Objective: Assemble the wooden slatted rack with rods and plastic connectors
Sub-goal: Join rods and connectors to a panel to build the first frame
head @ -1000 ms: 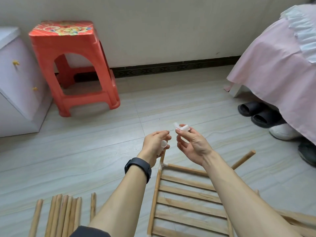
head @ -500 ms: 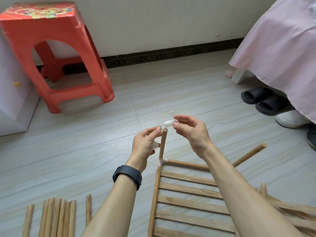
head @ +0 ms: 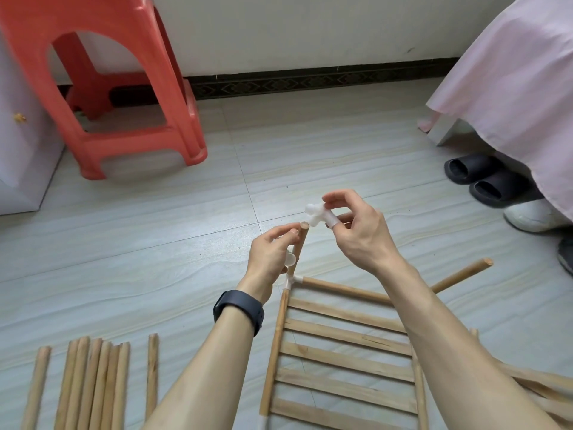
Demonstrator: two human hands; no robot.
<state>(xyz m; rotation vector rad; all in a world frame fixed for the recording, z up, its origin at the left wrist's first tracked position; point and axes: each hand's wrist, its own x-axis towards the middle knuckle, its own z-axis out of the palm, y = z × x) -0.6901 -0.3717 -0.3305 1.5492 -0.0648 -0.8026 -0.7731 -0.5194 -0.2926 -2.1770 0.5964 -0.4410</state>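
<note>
Early stage: slatted panel (head: 341, 342) on the floor, one upright rod (head: 298, 248) fitted.
Left hand (head: 271, 254) pinches the rod top; right hand (head: 356, 235) pinches a plastic connector (head: 316, 214) just beside it, not yet seated; loose rods (head: 93, 383) lie unused.

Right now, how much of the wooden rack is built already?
Done: one slatted panel lies on the floor, with a corner connector joining its rods. In hand: the left hand holds an upright rod in that corner, and the right hand pinches a white connector just beside its top, not yet on. Left: the loose rods on the floor, so a lot remains.
</note>
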